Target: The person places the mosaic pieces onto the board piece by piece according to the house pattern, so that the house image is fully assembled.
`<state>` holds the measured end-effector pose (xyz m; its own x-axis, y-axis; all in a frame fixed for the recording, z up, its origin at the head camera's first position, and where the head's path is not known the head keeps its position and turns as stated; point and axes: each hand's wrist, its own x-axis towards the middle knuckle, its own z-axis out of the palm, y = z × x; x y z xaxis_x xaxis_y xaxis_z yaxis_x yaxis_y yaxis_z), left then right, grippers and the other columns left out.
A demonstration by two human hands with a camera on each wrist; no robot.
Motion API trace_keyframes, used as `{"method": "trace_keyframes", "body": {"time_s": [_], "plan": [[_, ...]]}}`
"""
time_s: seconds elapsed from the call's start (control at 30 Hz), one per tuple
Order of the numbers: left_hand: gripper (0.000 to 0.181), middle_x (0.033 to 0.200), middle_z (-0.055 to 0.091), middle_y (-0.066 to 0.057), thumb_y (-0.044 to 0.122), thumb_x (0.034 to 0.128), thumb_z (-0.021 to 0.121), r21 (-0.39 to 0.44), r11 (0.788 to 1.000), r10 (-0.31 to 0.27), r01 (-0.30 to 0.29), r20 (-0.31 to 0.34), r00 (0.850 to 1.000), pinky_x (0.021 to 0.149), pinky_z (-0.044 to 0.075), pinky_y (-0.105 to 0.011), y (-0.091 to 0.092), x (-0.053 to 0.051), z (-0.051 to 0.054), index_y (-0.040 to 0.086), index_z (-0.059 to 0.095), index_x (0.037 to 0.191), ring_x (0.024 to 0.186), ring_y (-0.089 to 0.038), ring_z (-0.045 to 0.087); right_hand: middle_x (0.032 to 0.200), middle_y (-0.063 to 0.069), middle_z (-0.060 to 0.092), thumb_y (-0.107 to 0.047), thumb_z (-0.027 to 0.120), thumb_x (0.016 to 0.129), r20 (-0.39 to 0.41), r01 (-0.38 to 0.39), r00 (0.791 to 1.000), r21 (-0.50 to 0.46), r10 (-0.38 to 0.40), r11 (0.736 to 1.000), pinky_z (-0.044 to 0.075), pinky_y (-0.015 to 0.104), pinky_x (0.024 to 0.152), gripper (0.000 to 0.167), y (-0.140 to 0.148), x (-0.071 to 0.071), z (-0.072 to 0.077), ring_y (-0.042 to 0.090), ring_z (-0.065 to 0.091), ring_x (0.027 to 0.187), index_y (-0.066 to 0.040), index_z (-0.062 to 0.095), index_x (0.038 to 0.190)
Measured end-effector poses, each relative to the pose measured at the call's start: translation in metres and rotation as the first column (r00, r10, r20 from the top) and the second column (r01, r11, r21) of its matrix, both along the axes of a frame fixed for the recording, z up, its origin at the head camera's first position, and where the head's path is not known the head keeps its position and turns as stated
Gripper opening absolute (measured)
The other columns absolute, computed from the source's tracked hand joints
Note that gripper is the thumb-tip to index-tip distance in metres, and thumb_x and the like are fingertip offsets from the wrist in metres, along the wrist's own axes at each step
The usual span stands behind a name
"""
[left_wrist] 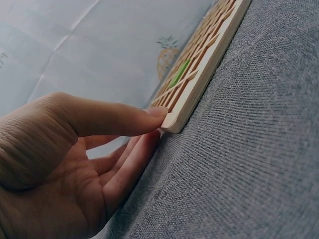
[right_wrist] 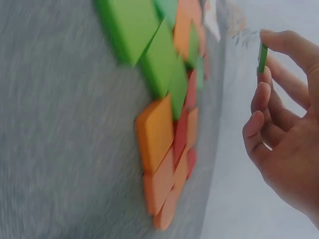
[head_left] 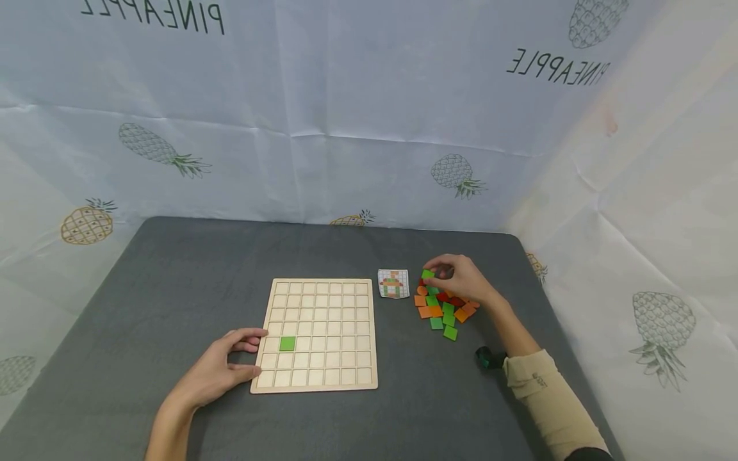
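A square wooden grid board (head_left: 317, 335) lies flat on the table, with one green tile (head_left: 287, 344) seated in a cell toward its left side. At the board's left edge, my left hand (head_left: 216, 365) grips the rim; the left wrist view shows the thumb (left_wrist: 144, 118) on top of the corner and curled fingers against the side. Over a loose pile of square tiles (head_left: 444, 310), my right hand (head_left: 461, 276) pinches a green square tile (right_wrist: 262, 58) between thumb and fingertips. Orange, red and green pieces make up the pile, a round orange one (head_left: 422, 291) among them.
A small paper card (head_left: 394, 283) with a coloured grid pattern lies between board and pile. By the right forearm is a small dark green object (head_left: 489, 357), its kind unclear. Behind the grey table (head_left: 230, 250) hangs a pineapple-print curtain (head_left: 357, 96).
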<state>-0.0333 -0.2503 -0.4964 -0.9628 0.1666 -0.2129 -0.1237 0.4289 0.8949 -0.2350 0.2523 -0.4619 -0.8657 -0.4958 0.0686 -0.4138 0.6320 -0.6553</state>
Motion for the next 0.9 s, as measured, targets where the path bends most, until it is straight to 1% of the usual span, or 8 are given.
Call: {"method": "trace_keyframes", "body": {"time_s": [0.2, 0.33, 0.5, 0.57, 0.63, 0.77, 0.83, 0.9], "plan": [[0.068, 0.137, 0.06, -0.02, 0.002, 0.0865, 0.087, 0.003, 1.0, -0.001, 0.001, -0.002, 1.0, 0.083, 0.062, -0.026, 0.0, 0.0, 0.0, 0.0, 0.058, 0.148, 0.117, -0.012, 0.058, 0.103, 0.005, 0.074, -0.02, 0.085, 0.095, -0.016, -0.017, 1.0, -0.041, 0.016, 0.999, 0.057, 0.026, 0.076, 0.025, -0.02, 0.012, 0.011, 0.011, 0.063, 0.085, -0.014, 0.081, 0.119], [0.068, 0.136, 0.06, -0.02, 0.002, 0.0864, 0.087, 0.004, 1.0, -0.003, 0.003, -0.003, 1.0, 0.083, 0.062, -0.026, 0.0, 0.0, 0.0, -0.001, 0.058, 0.148, 0.117, -0.011, 0.058, 0.102, 0.004, 0.073, -0.019, 0.087, 0.094, -0.04, -0.052, 0.998, -0.061, 0.049, 0.997, 0.056, 0.026, 0.074, 0.026, -0.033, 0.019, 0.018, 0.01, 0.062, 0.084, -0.015, 0.081, 0.118], [0.068, 0.137, 0.06, -0.02, 0.002, 0.0869, 0.087, 0.003, 1.0, -0.006, 0.006, -0.002, 1.0, 0.083, 0.062, -0.026, 0.0, -0.001, -0.001, 0.0, 0.058, 0.149, 0.118, -0.012, 0.058, 0.104, 0.004, 0.073, -0.016, 0.088, 0.092, -0.073, -0.095, 0.993, -0.096, 0.088, 0.991, 0.055, 0.029, 0.073, 0.028, -0.05, 0.029, 0.027, 0.025, 0.065, 0.084, -0.015, 0.081, 0.119], [0.068, 0.137, 0.06, -0.02, 0.002, 0.0871, 0.087, 0.004, 1.0, -0.006, 0.006, 0.0, 1.0, 0.083, 0.062, -0.026, 0.0, -0.001, 0.0, 0.0, 0.058, 0.149, 0.118, -0.014, 0.058, 0.105, 0.002, 0.073, -0.016, 0.089, 0.091, -0.085, -0.1, 0.992, -0.104, 0.091, 0.99, 0.055, 0.029, 0.072, 0.028, -0.057, 0.034, 0.03, 0.029, 0.065, 0.086, -0.015, 0.081, 0.118], [0.068, 0.137, 0.06, -0.02, 0.002, 0.0871, 0.087, 0.006, 1.0, -0.005, 0.005, 0.001, 1.0, 0.083, 0.062, -0.026, 0.0, -0.001, 0.0, -0.001, 0.058, 0.149, 0.119, -0.014, 0.058, 0.104, 0.002, 0.073, -0.016, 0.089, 0.09, -0.09, -0.112, 0.991, -0.123, 0.101, 0.986, 0.054, 0.03, 0.071, 0.028, -0.063, 0.038, 0.032, 0.031, 0.064, 0.085, -0.015, 0.081, 0.117], [0.068, 0.137, 0.06, -0.02, 0.002, 0.0871, 0.087, 0.007, 1.0, -0.006, 0.006, 0.003, 1.0, 0.083, 0.062, -0.026, 0.0, -0.001, 0.0, -0.001, 0.058, 0.149, 0.118, -0.014, 0.058, 0.102, 0.002, 0.073, -0.015, 0.09, 0.089, -0.108, -0.147, 0.985, -0.156, 0.131, 0.977, 0.051, 0.029, 0.065, 0.027, -0.074, 0.045, 0.033, 0.03, 0.063, 0.084, -0.015, 0.081, 0.115], [0.068, 0.136, 0.06, -0.02, 0.001, 0.0869, 0.087, 0.007, 1.0, -0.004, 0.004, 0.004, 1.0, 0.083, 0.062, -0.026, 0.0, -0.001, 0.0, -0.001, 0.058, 0.148, 0.117, -0.013, 0.058, 0.103, 0.002, 0.074, -0.015, 0.09, 0.089, -0.112, -0.165, 0.983, -0.163, 0.148, 0.973, 0.052, 0.032, 0.065, 0.027, -0.08, 0.048, 0.033, 0.028, 0.064, 0.085, -0.015, 0.081, 0.115], [0.068, 0.136, 0.059, -0.02, 0.001, 0.0866, 0.087, 0.008, 1.0, -0.001, 0.001, 0.004, 1.0, 0.083, 0.062, -0.026, 0.0, 0.0, 0.0, -0.001, 0.058, 0.148, 0.117, -0.012, 0.058, 0.105, 0.0, 0.074, -0.016, 0.089, 0.091, -0.117, -0.18, 0.98, -0.156, 0.163, 0.971, 0.053, 0.033, 0.067, 0.026, -0.086, 0.05, 0.033, 0.024, 0.064, 0.087, -0.016, 0.081, 0.116]]}}
